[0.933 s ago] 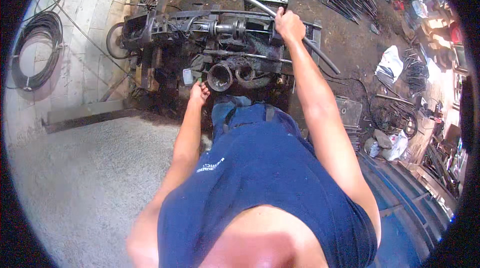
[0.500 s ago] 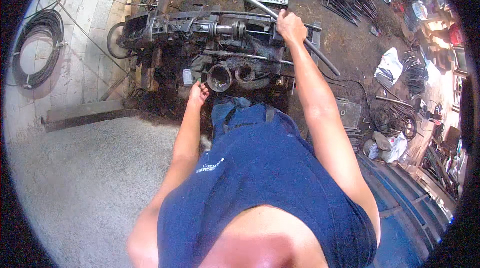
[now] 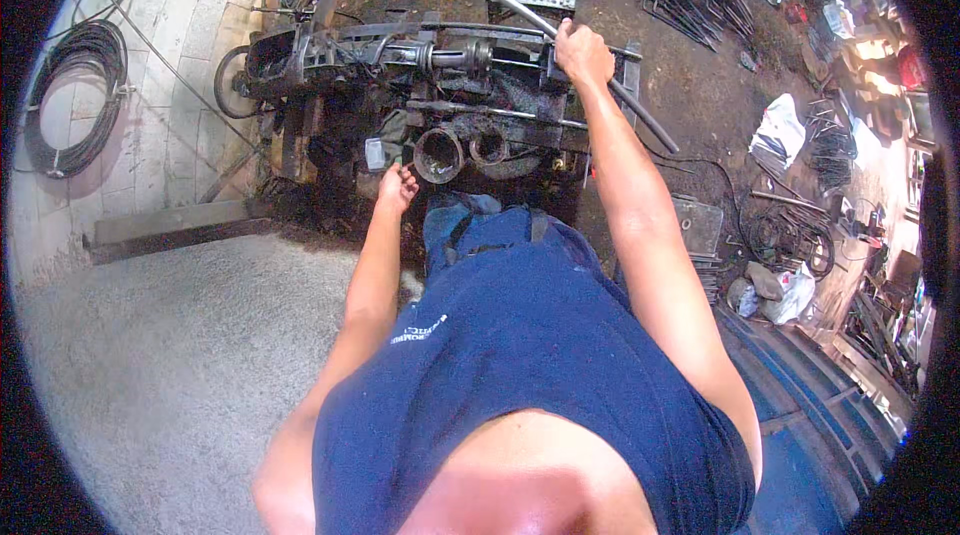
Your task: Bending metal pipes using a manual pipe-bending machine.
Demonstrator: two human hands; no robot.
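My right hand (image 3: 584,53) is closed round a long grey metal pipe (image 3: 510,4). The pipe slants over the right end of a dark, greasy machine (image 3: 350,53) with shafts and rollers along it. Low on the left, my left hand (image 3: 398,187) has its fingers curled closed beside a round metal pot (image 3: 459,160) on the machine's near side. Whatever those fingers hold, if anything, is too small to make out. A smaller round cup (image 3: 503,147) adjoins the pot on the right. Just beyond my left hand is a small pale container (image 3: 374,154).
A perforated metal frame (image 3: 543,2) lies behind the machine. Coiled black cable (image 3: 40,105) rests on pale tiles at left. Dark rods (image 3: 705,15), a white sack (image 3: 778,133) and coiled wire (image 3: 790,240) litter the right floor. A blue ribbed panel (image 3: 800,425) sits lower right.
The far end of the pipe has shifted very slightly to the right, with my right hand still round it. My left hand stays in nearly the same place.
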